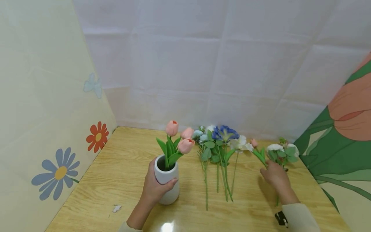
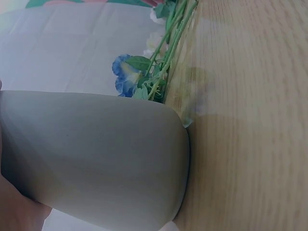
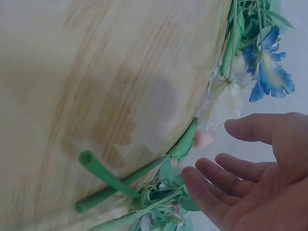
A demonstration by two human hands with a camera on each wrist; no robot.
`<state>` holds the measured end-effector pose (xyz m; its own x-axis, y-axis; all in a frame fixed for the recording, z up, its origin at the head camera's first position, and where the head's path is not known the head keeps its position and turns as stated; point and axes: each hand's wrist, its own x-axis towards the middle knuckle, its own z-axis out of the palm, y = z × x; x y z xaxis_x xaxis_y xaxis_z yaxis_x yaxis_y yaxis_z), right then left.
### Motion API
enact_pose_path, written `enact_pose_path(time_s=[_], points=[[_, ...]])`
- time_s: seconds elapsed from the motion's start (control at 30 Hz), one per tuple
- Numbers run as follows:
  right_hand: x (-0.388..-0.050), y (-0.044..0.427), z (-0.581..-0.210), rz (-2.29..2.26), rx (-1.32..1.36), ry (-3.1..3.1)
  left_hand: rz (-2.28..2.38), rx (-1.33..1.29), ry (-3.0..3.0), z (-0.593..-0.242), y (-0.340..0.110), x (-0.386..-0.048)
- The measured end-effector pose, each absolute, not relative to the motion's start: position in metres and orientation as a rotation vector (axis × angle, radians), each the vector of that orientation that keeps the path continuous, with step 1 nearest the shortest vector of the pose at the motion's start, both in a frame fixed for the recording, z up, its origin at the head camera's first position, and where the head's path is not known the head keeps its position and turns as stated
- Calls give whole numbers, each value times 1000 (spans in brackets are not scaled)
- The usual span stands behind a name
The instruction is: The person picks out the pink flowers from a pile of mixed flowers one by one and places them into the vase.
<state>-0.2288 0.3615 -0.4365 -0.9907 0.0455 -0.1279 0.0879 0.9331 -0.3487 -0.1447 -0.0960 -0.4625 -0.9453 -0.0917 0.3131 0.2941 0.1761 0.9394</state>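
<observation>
My left hand [image 1: 157, 187] grips a white vase [image 1: 171, 193] round its side; in the left wrist view the vase [image 2: 96, 154] fills much of the picture, its base at the wooden surface. Three pink tulips [image 1: 185, 145] with green leaves stand in it. My right hand [image 1: 276, 175] is at the right, over a pink tulip [image 1: 254, 142] lying on the table and beside white flowers [image 1: 275, 147] with leaves. The right wrist view has this hand [image 3: 250, 178] with thumb and fingers apart, nothing between them, near the tulip's green leaf [image 3: 185, 142].
Blue, white and pale blue flowers [image 1: 224, 133] lie in a bunch at the table's back middle, stems towards the front. A small white scrap [image 1: 117, 208] lies on the wooden table [image 1: 116, 167] at the left. Cloth walls [image 1: 203, 64] stand behind and at both sides.
</observation>
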Motion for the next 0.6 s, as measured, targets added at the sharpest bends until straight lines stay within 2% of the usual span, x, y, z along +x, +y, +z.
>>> enact_pose_path(time_s=[0.6], points=[[-234,370,-439,-524,151,2934,-1837,-219,-2124,-464,-96,-144]])
